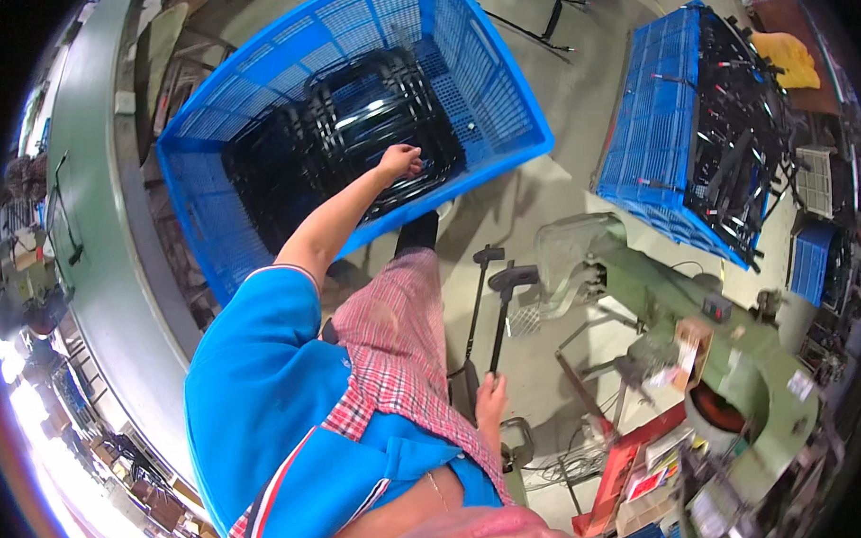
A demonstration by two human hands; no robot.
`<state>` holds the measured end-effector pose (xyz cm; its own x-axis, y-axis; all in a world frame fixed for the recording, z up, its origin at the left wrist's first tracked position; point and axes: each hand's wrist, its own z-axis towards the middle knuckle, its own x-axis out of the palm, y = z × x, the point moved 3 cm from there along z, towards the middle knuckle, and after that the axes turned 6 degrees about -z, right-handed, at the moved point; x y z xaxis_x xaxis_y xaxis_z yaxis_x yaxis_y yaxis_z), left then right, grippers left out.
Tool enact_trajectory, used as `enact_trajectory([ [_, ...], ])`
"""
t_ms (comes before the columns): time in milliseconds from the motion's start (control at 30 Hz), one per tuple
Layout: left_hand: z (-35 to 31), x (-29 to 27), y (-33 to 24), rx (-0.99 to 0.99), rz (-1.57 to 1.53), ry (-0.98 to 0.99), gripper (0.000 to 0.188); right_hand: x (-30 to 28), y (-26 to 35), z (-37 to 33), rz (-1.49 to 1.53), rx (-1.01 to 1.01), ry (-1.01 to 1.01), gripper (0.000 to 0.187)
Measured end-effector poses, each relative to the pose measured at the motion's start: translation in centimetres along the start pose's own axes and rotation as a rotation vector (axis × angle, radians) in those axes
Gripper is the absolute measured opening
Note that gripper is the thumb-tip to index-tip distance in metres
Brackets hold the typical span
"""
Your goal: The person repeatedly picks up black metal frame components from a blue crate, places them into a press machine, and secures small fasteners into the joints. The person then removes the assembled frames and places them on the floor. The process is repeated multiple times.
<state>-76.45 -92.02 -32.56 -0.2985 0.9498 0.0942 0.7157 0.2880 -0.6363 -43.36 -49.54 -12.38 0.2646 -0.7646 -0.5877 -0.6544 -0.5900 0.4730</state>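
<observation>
My left hand [401, 162] is over a large blue plastic crate [529, 116], its arm reaching across the near rim. Its fingers are curled above a stack of glossy black bent-tube frames [370, 110]; whether anything is in them is hidden. Low at my right side, my right hand [490, 402] is closed round a black rod with a T-shaped head [513, 278] pointing away from me. Beside it runs a second black rod with a similar head [488, 256]; I cannot tell whether the hand holds that one too, or whether they join.
A green machine [676, 292] with a guard stands close on my right, above a red metal frame [623, 465]. Farther right is another blue crate [649, 115] heaped with black parts. A long green-grey table [98, 163] lines my left. Black tubes [534, 31] lie on the floor ahead.
</observation>
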Motion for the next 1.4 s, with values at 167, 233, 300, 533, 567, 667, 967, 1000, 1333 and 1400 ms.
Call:
enact_trajectory([
  [167, 15.0, 1.2, -1.5, -0.161, 0.111, -0.201, 0.03, 3.2, 3.6, 4.3, -0.071, 0.051, 0.067, 0.03],
  [233, 19.8, 1.9, -2.2, -0.218, 0.016, -0.314, 0.033, 3.5, 5.8, 5.4, -0.007, 0.151, 0.095, 0.03],
  [300, 23.1, 2.9, -2.6, -0.218, -0.075, -0.495, 0.036, 3.0, 6.9, 6.7, 0.016, 0.126, 0.083, 0.029],
  [533, 20.0, 6.1, -12.2, 0.041, -0.829, -0.253, 0.034, 2.4, 7.5, 7.2, 0.104, 0.15, -0.069, 0.025],
  [567, 18.2, 5.5, -13.7, 0.081, -0.805, -0.289, 0.036, 1.5, 7.8, 7.1, 0.101, 0.125, -0.083, 0.025],
  [667, 8.1, 3.8, -19.5, 0.158, -0.637, -0.185, 0.032, 0.2, 7.0, 6.8, 0.184, 0.178, -0.057, 0.028],
  [967, -27.4, 7.5, -25.9, 0.091, 0.077, 0.267, 0.029, -7.4, 5.9, 7.0, -0.008, -0.155, -0.268, 0.028],
  [1000, -29.7, 8.0, -25.5, 0.093, 0.143, 0.314, 0.028, -8.7, 6.7, 6.4, -0.026, -0.187, -0.294, 0.027],
  [1333, -39.9, 21.0, -16.4, 0.486, 1.102, 0.663, 0.035, -17.7, 3.4, -7.8, -0.003, -0.468, -0.35, 0.019],
  [1400, -40.4, 23.4, -12.6, 0.656, 1.068, 0.833, 0.033, -18.3, 1.8, -9.9, -0.028, -0.532, -0.424, 0.018],
])
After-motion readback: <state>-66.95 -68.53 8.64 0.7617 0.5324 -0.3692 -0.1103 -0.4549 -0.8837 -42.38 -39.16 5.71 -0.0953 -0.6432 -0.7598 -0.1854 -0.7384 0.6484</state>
